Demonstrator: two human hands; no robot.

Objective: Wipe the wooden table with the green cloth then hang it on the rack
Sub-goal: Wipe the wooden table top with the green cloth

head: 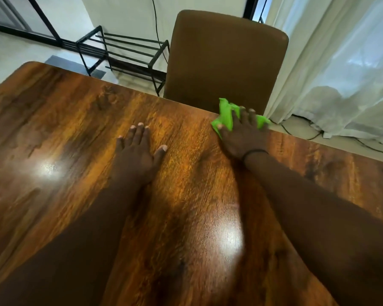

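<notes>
Head camera view, looking down over a glossy wooden desk (80, 133) with both bare forearms reaching forward across it. The green cloth (227, 114) lies bunched at the desk's far edge, right of centre, directly under the right hand (241, 138). That hand presses down on it with fingers (243, 112) spread fairly wide and nearly straight; green fabric shows between and beyond them, with its crumpled length running roughly along the edge, left to right. The thumb rests at the cloth's near left corner. A thin dark band circles the right wrist. The left hand (139, 149) lies flat on bare wood, well to the left of the cloth, fingers straight and close together, thumb out to the side, holding nothing; it seems to brace the body. Beyond the far edge stands a brown chair (226, 60), just behind the cloth. A black wire rack (124, 54) sits on the floor farther back and to the left, well apart from the cloth. White curtains (341, 74) hang at right. Wiping looks under way; the right hand is far nearer the cloth, and hanging is not yet done.
</notes>
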